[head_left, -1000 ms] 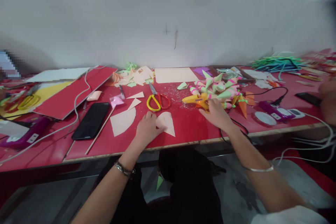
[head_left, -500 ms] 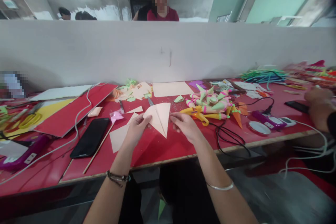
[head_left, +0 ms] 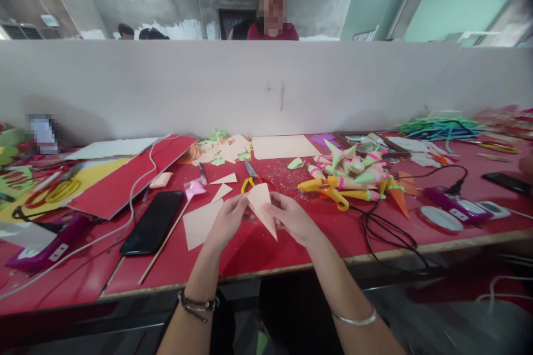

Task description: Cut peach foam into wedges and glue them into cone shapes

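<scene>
- Head view, and nearest the wearer both hands are busy: left hand [head_left: 230, 217] pinching one side of a cream paper cone [head_left: 259, 203], thumb uppermost.
- Right hand [head_left: 295, 218] pinches the other side, so the cone sits between the two, above the red surface [head_left: 316, 249], its tip angled down and rightward.
- Over to the left, a thin stick [head_left: 164, 245] lies beside a black phone [head_left: 152, 223], with a flat cream piece [head_left: 203, 224] close to the left hand.
- Just beyond the cone, scissors [head_left: 250, 168], handles partly hidden.
- Off to the right, a yellow glue gun [head_left: 318, 184] lies in front of heaped green-and-pink cones [head_left: 353, 166].
- Further back, a cream sheet [head_left: 285, 147] lies near a pale partition [head_left: 187, 89].
- Past that, a person in a dark red top [head_left: 287, 33].
</scene>
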`<state>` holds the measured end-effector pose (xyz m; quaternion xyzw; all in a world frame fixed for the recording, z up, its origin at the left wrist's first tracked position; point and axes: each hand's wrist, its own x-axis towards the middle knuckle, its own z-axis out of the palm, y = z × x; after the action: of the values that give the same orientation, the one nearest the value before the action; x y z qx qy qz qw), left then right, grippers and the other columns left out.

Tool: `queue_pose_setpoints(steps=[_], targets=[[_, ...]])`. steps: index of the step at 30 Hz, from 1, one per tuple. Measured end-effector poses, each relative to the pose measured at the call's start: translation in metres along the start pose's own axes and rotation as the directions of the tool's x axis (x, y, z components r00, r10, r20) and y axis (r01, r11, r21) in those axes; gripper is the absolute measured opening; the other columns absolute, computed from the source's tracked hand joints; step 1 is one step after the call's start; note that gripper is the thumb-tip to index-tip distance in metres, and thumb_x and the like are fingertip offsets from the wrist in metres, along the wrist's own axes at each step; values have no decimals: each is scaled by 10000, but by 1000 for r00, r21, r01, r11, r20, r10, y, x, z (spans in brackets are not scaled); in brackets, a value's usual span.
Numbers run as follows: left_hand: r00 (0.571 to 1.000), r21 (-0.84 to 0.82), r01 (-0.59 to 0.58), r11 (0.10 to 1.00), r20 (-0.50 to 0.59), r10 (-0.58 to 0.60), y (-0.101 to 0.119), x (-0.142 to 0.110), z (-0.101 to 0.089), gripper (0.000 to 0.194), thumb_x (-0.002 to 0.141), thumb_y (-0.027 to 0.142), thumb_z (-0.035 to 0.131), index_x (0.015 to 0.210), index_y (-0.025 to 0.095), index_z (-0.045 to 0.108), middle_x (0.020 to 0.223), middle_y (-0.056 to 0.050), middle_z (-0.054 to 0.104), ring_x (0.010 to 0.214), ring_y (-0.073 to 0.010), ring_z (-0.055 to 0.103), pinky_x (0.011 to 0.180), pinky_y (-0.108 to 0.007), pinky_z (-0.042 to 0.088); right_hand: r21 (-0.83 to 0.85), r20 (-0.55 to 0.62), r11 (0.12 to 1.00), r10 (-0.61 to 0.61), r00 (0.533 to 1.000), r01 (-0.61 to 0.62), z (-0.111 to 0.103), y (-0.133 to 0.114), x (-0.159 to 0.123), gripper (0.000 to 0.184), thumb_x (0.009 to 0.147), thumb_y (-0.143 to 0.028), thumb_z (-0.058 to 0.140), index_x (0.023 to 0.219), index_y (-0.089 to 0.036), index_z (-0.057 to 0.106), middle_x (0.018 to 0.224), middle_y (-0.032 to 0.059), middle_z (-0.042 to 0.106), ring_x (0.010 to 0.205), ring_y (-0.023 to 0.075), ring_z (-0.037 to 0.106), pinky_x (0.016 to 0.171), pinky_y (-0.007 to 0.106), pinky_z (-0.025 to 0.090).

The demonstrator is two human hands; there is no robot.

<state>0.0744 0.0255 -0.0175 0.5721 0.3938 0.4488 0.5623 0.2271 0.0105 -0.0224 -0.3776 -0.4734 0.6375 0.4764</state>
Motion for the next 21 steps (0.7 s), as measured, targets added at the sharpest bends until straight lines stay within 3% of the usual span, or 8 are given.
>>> queue_pose_setpoints(steps=[4,7,9,11,17,21], targets=[[998,-64,-27,998,51,30,-3,-2,4,486,835,511,296,875,130,595,781,-82,620,708,-172,559,656,-289,446,-26,-89,998,-66,994,63,7,3,0,232,696,-337,622,837,-154,607,512,-62,498,380,22,330,367,166,213],[993,73,-96,993,71,91,-1,-8,11,377,793,445,451,980,135,556,879,-72,620,795,-178,561,722,-284,433,37,-243,992,-106,964,118,14,7,2,239,661,-327,639,807,-144,589,514,-46,543,426,66,458,398,181,312],[991,222,-135,966,43,129,2,-13,15,321,715,358,584,951,144,550,842,-35,615,767,-162,555,690,-252,426,90,-334,983,-122,935,160,18,10,3,232,632,-314,653,767,-140,578,571,-24,589,488,93,521,460,210,388],[988,335,-140,932,-9,152,4,-17,16,249,692,320,604,864,145,565,755,-3,606,693,-141,542,628,-226,411,105,-376,977,-132,917,183,22,12,4,218,625,-311,651,729,-136,574,592,-12,599,504,102,532,488,227,413],[959,330,-85,940,-229,167,4,-27,0,229,733,335,537,615,142,574,577,17,557,586,-114,494,569,-206,377,69,-380,974,-174,908,215,30,13,0,157,641,-274,635,649,-149,539,493,-44,521,442,73,463,442,204,378],[930,250,-78,965,-330,161,-2,-34,-10,208,710,351,570,666,150,602,556,26,554,573,-112,494,577,-209,382,60,-293,974,-191,937,218,37,15,-2,153,659,-274,634,715,-148,567,570,-26,575,488,81,505,502,221,423]])
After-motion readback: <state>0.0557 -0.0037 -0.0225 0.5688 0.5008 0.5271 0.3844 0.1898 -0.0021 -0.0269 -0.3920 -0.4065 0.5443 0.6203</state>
